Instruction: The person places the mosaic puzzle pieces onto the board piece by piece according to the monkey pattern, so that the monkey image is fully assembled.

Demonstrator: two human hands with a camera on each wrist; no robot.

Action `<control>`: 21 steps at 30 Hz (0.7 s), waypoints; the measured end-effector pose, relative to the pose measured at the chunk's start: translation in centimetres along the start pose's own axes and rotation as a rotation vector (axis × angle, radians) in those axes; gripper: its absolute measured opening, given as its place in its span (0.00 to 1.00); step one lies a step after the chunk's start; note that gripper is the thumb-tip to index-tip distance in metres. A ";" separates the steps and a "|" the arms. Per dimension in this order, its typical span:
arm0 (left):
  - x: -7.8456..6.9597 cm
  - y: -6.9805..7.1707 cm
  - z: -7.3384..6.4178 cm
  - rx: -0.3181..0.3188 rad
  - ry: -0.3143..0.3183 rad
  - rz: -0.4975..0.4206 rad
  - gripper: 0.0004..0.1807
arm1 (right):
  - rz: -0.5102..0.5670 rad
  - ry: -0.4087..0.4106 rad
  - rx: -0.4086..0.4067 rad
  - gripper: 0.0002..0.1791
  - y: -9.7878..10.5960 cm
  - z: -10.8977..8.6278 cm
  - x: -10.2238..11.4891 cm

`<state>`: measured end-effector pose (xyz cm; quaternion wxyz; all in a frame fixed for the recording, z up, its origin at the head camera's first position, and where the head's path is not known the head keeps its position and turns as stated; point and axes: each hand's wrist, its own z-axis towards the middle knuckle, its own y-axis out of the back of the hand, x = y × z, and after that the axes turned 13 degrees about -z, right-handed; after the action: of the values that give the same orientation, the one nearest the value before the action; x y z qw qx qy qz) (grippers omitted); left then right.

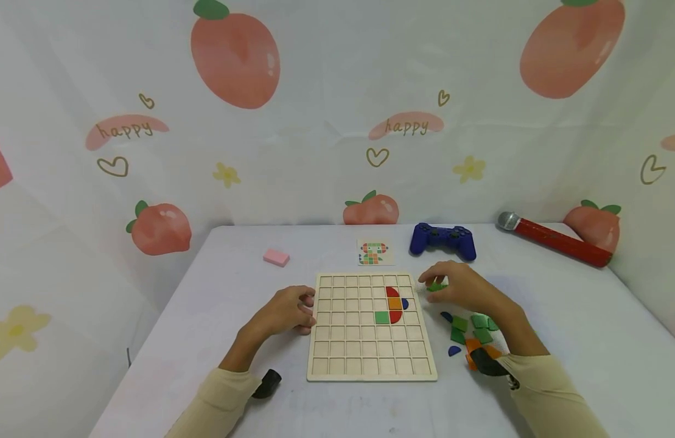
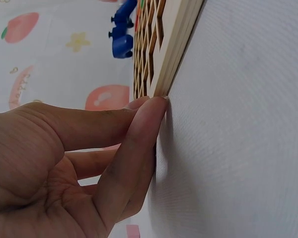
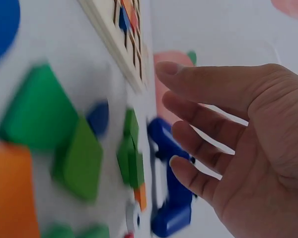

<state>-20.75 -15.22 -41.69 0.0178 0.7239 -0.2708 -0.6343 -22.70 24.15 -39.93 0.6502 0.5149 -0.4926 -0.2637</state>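
Note:
A pale wooden grid board (image 1: 345,350) lies flat on the table. My left hand (image 1: 289,310) is beside its left edge, and in the left wrist view the fingertips (image 2: 156,106) touch the board's side. Set in the grid are an orange square (image 1: 394,303), red curved pieces (image 1: 395,316), a green square (image 1: 381,317) and a blue half-round piece (image 1: 405,303). My right hand (image 1: 463,286) hovers off the board's right edge, fingers loosely bent and holding nothing. Beneath it lie small green pieces (image 1: 436,286).
Loose green pieces (image 1: 482,336), orange pieces (image 1: 471,345) and blue half-rounds (image 1: 454,351) lie right of the board. Behind it are a picture card (image 1: 375,252) and a blue game controller (image 1: 442,241). A pink block (image 1: 276,257) sits back left, a red microphone (image 1: 559,240) back right.

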 end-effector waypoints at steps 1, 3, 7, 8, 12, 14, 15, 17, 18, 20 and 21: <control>0.0 0.0 0.0 0.000 0.002 0.000 0.35 | -0.003 -0.009 0.002 0.20 0.2 -0.2 -0.4; 0.1 0.0 0.0 0.003 0.004 -0.006 0.35 | -0.003 -0.043 0.012 0.21 0.6 -0.5 -1.2; 0.2 0.1 0.0 -0.003 0.005 0.002 0.35 | 0.002 -0.110 0.039 0.24 1.3 -1.1 -2.7; 0.1 0.1 0.0 -0.003 0.007 -0.002 0.35 | 0.006 -0.133 0.048 0.25 1.4 -1.2 -3.0; 0.1 0.1 0.0 -0.003 0.012 -0.007 0.35 | 0.007 -0.213 0.073 0.26 1.5 -1.8 -4.1; 0.0 0.1 -0.1 -0.004 0.011 -0.004 0.35 | 0.007 -0.239 0.078 0.26 1.5 -2.0 -4.6; 0.0 0.1 -0.1 -0.004 0.011 0.000 0.35 | 0.002 -0.246 0.077 0.27 1.5 -2.1 -4.8; 0.0 0.1 -0.1 -0.005 0.001 0.012 0.35 | 0.003 -0.261 0.074 0.27 1.5 -2.2 -5.2; -0.1 0.1 -0.1 -0.004 0.000 0.016 0.35 | 0.004 -0.264 0.074 0.27 1.5 -2.3 -5.3; -0.1 0.1 -0.2 -0.004 -0.007 0.025 0.34 | 0.006 -0.269 0.073 0.28 1.5 -2.4 -5.7; -0.1 0.1 -0.2 -0.004 -0.009 0.028 0.34 | 0.007 -0.272 0.072 0.28 1.5 -2.5 -5.9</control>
<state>-20.59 -15.31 -41.50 0.0269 0.7172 -0.2796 -0.6378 -22.85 30.66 -40.67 0.5596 0.4955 -0.5871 -0.3109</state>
